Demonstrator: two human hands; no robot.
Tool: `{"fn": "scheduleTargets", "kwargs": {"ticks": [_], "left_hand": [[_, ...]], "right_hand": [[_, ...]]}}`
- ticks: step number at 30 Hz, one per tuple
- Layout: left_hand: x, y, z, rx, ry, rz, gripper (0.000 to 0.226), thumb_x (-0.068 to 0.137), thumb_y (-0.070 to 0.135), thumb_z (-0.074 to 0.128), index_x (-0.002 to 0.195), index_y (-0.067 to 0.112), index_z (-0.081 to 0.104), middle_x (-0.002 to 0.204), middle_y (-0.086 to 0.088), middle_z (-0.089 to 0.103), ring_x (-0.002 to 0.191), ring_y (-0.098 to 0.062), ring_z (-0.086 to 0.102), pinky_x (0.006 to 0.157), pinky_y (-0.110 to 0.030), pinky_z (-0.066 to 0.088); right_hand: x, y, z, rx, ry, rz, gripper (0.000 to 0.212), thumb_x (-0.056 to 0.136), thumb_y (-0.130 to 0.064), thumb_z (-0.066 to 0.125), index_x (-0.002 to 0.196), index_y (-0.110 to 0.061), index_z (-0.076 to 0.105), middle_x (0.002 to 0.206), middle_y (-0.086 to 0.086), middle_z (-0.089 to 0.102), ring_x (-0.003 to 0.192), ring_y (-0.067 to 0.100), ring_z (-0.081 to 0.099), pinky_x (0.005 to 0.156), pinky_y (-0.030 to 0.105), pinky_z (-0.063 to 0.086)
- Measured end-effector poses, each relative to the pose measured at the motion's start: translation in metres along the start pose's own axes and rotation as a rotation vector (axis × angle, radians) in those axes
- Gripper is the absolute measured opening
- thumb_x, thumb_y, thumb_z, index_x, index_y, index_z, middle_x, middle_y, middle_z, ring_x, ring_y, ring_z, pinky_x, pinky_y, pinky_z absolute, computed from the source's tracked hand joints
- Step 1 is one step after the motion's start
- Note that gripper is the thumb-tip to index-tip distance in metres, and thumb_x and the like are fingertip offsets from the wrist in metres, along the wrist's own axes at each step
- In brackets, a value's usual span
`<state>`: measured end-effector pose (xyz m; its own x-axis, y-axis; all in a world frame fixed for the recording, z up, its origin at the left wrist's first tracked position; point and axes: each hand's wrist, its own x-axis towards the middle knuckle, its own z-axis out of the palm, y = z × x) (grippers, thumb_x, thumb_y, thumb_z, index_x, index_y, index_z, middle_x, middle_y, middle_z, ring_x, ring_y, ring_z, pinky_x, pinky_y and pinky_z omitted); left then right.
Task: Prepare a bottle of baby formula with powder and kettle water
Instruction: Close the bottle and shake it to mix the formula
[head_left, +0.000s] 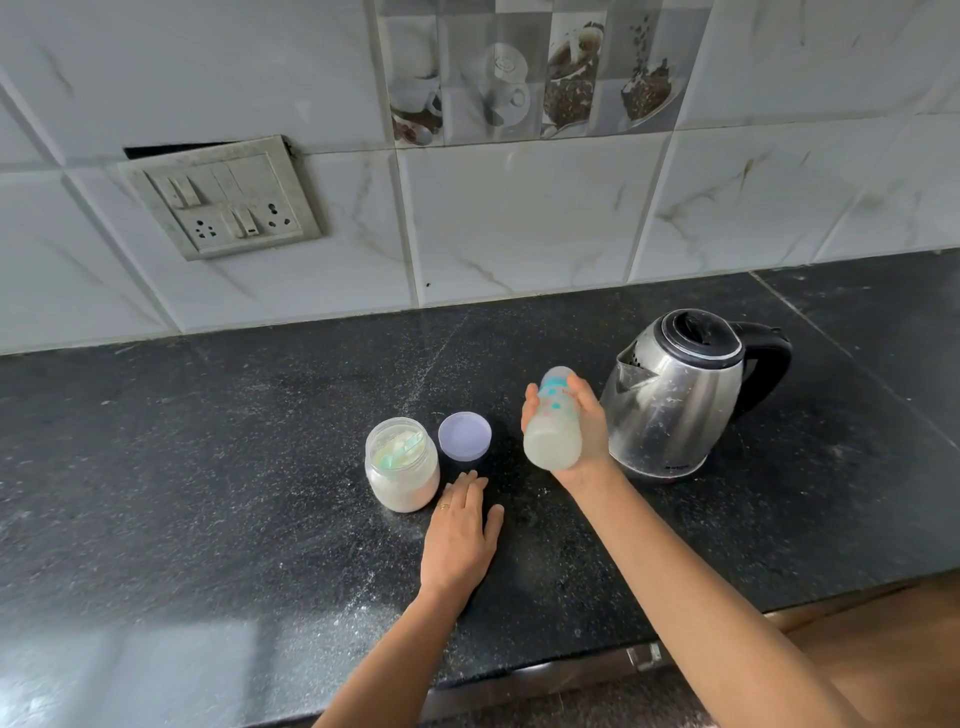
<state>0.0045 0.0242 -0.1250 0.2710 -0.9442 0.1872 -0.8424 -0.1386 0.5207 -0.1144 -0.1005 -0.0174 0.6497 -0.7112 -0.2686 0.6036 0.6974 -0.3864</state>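
My right hand (584, 431) grips a baby bottle (553, 423) above the counter, tilted with its capped top away from me and its base toward me; milky liquid fills the lower part. Flat on the black counter (208, 467) lies my left hand (460, 535), palm down, fingers apart, holding nothing. Just left of its fingertips stands an open jar of white powder (401, 465) with a green scoop inside. The jar's purple lid (465, 436) rests upside down beside it. A steel kettle (680, 395) with a black handle stands right of the bottle, lid closed.
A tiled wall runs along the back of the counter, with a switch and socket panel (223, 200) at the left. Spilled powder dusts the counter surface. The counter's front edge (571, 665) is near my forearms.
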Motion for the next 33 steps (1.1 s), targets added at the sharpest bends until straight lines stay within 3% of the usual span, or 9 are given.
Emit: {"fn": "scheduleTargets", "kwargs": {"ticks": [5, 11, 14, 16, 19, 22, 24, 29, 33], "left_hand": [[0.001, -0.001, 0.001, 0.041, 0.008, 0.014, 0.046, 0.097, 0.037, 0.043, 0.135, 0.011, 0.045, 0.143, -0.007, 0.044, 0.137, -0.019, 0.033, 0.114, -0.024, 0.009], [0.003, -0.001, 0.003, 0.063, -0.004, 0.012, 0.054, 0.098, 0.038, 0.040, 0.143, 0.009, 0.036, 0.150, -0.008, 0.034, 0.142, -0.019, 0.024, 0.116, -0.027, 0.008], [0.003, 0.000, 0.003, 0.070, 0.003, 0.013, 0.054, 0.097, 0.038, 0.042, 0.142, 0.008, 0.038, 0.149, -0.009, 0.037, 0.141, -0.020, 0.026, 0.115, -0.027, 0.009], [0.003, 0.001, 0.003, 0.070, -0.001, 0.013, 0.054, 0.097, 0.038, 0.042, 0.142, 0.008, 0.037, 0.149, -0.008, 0.037, 0.141, -0.019, 0.025, 0.115, -0.027, 0.009], [0.003, 0.000, 0.003, 0.070, -0.008, 0.014, 0.055, 0.098, 0.039, 0.039, 0.143, 0.009, 0.035, 0.150, -0.007, 0.035, 0.142, -0.018, 0.023, 0.116, -0.027, 0.008], [0.003, 0.000, 0.003, 0.074, -0.006, 0.016, 0.055, 0.098, 0.040, 0.038, 0.143, 0.009, 0.036, 0.150, -0.007, 0.035, 0.142, -0.019, 0.023, 0.116, -0.027, 0.008], [0.003, 0.000, 0.003, 0.075, -0.008, 0.016, 0.055, 0.098, 0.039, 0.039, 0.143, 0.009, 0.035, 0.150, -0.007, 0.034, 0.142, -0.018, 0.022, 0.116, -0.027, 0.007], [0.003, 0.002, 0.002, 0.070, -0.005, 0.010, 0.055, 0.098, 0.040, 0.039, 0.144, 0.010, 0.034, 0.151, -0.007, 0.034, 0.142, -0.018, 0.022, 0.116, -0.027, 0.008], [0.003, 0.002, 0.001, 0.069, -0.005, 0.003, 0.055, 0.098, 0.041, 0.038, 0.144, 0.011, 0.034, 0.151, -0.006, 0.033, 0.142, -0.017, 0.021, 0.115, -0.025, 0.006]], "right_hand": [[-0.010, -0.006, -0.004, -0.323, -0.200, 0.072, 0.064, 0.077, -0.034, 0.070, 0.135, -0.024, 0.046, 0.089, 0.012, 0.058, 0.062, 0.020, 0.060, 0.053, 0.030, 0.054], [-0.003, -0.002, -0.001, -0.025, 0.109, 0.021, 0.043, 0.083, -0.042, 0.060, 0.110, -0.010, 0.050, 0.083, 0.009, 0.060, 0.056, 0.018, 0.063, 0.052, 0.026, 0.056], [-0.009, 0.001, -0.005, -0.313, -0.043, 0.134, 0.039, 0.080, -0.042, 0.065, 0.104, -0.012, 0.063, 0.085, 0.008, 0.060, 0.057, 0.018, 0.059, 0.050, 0.028, 0.053], [-0.012, -0.001, -0.002, -0.300, -0.119, 0.131, 0.042, 0.067, -0.039, 0.079, 0.100, -0.015, 0.071, 0.086, 0.009, 0.060, 0.059, 0.019, 0.059, 0.050, 0.028, 0.053], [-0.006, -0.005, -0.001, -0.064, -0.020, 0.042, 0.048, 0.076, -0.038, 0.072, 0.114, -0.013, 0.054, 0.086, 0.010, 0.061, 0.058, 0.019, 0.062, 0.051, 0.028, 0.055], [-0.007, -0.008, -0.004, -0.205, -0.085, 0.077, 0.044, 0.089, -0.037, 0.053, 0.130, -0.020, 0.047, 0.088, 0.011, 0.060, 0.060, 0.020, 0.062, 0.052, 0.030, 0.055], [-0.010, -0.008, -0.006, -0.334, -0.200, 0.098, 0.054, 0.087, -0.034, 0.058, 0.139, -0.031, 0.043, 0.092, 0.012, 0.058, 0.064, 0.022, 0.060, 0.055, 0.032, 0.054], [-0.008, -0.009, -0.005, -0.105, -0.039, 0.014, 0.051, 0.079, -0.038, 0.067, 0.120, -0.013, 0.047, 0.087, 0.009, 0.061, 0.059, 0.019, 0.063, 0.052, 0.029, 0.056], [-0.014, -0.006, -0.005, -0.247, -0.160, 0.131, 0.061, 0.064, -0.035, 0.083, 0.113, -0.012, 0.055, 0.088, 0.009, 0.060, 0.060, 0.020, 0.060, 0.051, 0.030, 0.054]]}}
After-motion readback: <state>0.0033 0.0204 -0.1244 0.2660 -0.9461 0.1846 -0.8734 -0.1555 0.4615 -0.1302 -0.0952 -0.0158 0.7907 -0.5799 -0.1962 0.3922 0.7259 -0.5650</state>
